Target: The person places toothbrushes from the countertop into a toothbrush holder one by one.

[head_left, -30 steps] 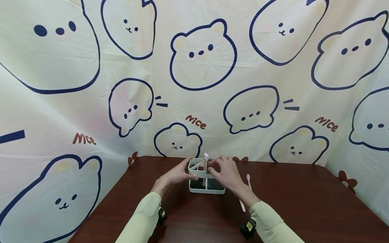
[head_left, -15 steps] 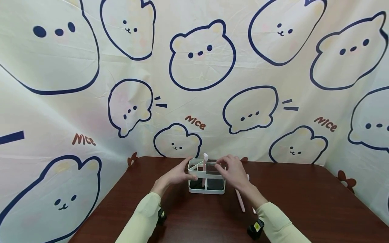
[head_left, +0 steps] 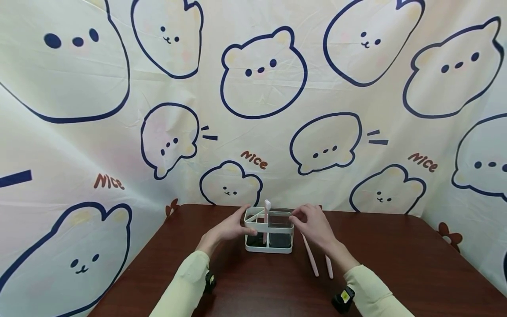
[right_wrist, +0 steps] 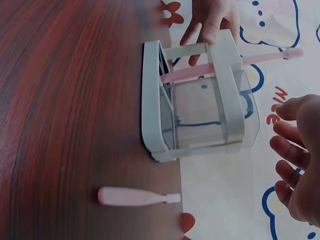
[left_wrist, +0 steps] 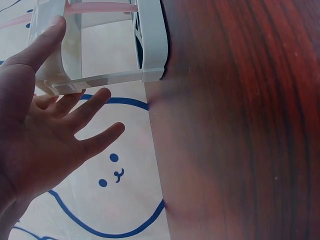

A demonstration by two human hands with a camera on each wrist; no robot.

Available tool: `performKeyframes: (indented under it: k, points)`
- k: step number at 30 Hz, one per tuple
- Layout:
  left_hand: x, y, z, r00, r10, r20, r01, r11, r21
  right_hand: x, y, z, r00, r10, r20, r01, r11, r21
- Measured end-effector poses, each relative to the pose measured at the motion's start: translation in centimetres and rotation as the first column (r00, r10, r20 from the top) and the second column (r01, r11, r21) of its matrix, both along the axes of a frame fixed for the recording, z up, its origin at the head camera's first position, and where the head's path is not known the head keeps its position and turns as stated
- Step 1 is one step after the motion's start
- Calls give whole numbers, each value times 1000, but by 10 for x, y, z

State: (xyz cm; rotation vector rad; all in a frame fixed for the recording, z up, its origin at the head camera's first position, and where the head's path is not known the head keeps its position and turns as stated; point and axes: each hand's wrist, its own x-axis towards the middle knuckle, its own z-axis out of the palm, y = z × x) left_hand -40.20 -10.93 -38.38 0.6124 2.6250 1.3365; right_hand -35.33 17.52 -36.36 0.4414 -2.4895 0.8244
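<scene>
A white two-tier toothbrush holder (head_left: 273, 250) stands upright on the table. One pink toothbrush (head_left: 267, 205) stands in it, bristle end up. In its right section sits a clear cup (right_wrist: 197, 107). My left hand (head_left: 229, 229) grips the holder's upper tier from the left, thumb in front and some fingers behind; the other fingers spread loosely in the left wrist view. At the right, my right hand (head_left: 314, 226) hovers beside the cup with loosely curled fingers, holding nothing. The right wrist view shows a gap between this hand (right_wrist: 302, 155) and the cup.
Two pink toothbrushes lie right of the holder: a nearer one (head_left: 310, 255) and another (head_left: 329, 266) partly under my right forearm. The brown table (head_left: 245, 286) ends at a wall cloth (head_left: 261, 136) with bear drawings close behind the holder.
My right hand has drawn away to the right from the holder's right section, uncovering the clear cup. My left hand has kept its grip, and the holder stays in place.
</scene>
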Motion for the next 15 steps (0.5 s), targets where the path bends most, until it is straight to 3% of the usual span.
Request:
performKeyframes:
  k: [15]
  points:
    - [0,-1,0,1000,-4,-1,4,1000,1,-1,31,-17,992,-14,126,13,1000,13]
